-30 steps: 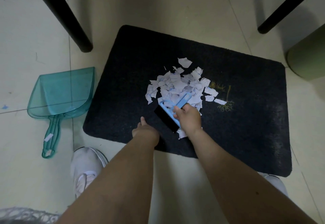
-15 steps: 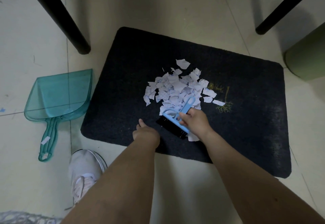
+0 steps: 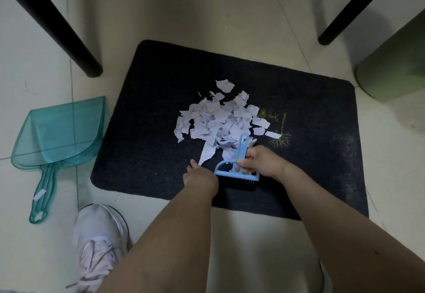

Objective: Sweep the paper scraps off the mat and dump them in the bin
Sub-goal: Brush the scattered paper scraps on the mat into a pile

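The brush (image 3: 236, 170) is grasped by the right hand (image 3: 261, 160) at the scraps' (image 3: 218, 120) six o'clock edge, presumably to gather them, while the left hand's (image 3: 200, 176) grip cannot be told.

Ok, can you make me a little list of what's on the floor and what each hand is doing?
mat: black mat on the tiled floor
scraps: paper scraps piled mid-mat
brush: blue hand brush, bristles down at the mat's near edge
right hand: right hand grips the brush handle
left hand: left hand beside the brush; its fingers are hidden
dustpan: teal dustpan on the floor left of the mat
bin: green bin, far right
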A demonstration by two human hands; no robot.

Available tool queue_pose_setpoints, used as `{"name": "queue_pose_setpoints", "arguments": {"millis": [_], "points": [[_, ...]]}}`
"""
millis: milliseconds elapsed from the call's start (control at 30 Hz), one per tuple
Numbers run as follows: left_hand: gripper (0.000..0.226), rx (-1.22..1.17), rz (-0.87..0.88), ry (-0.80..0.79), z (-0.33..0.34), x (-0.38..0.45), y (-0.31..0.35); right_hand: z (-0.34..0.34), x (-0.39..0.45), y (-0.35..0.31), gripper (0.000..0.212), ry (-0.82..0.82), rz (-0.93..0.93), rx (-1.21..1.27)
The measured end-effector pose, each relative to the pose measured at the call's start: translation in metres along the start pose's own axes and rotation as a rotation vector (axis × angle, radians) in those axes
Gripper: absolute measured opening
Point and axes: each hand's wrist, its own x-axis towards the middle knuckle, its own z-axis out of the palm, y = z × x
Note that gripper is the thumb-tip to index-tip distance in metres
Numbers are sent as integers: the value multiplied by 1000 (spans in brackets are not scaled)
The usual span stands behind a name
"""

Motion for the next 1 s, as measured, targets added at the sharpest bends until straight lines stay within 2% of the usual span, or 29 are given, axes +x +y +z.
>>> {"name": "queue_pose_setpoints", "arguments": {"millis": [267, 433, 633, 800, 933, 1000], "points": [[72, 26, -15, -7, 2, 3, 7, -28, 11, -10, 14, 264, -62, -53], [74, 34, -20, -10, 2, 4, 9, -52, 10, -31, 14, 326, -116, 51], [73, 63, -7, -21, 1, 4, 7, -74, -3, -35, 9, 310, -129, 160], [71, 151, 29, -17, -11, 12, 1, -57, -5, -47, 8, 374, -138, 358], [68, 126, 58, 47, -27, 21, -14, -28, 4, -68, 10, 453, -132, 560], [65, 123, 61, 80, -35, 28, -24, -9, 17, -78, 10, 512, -115, 561]]}}
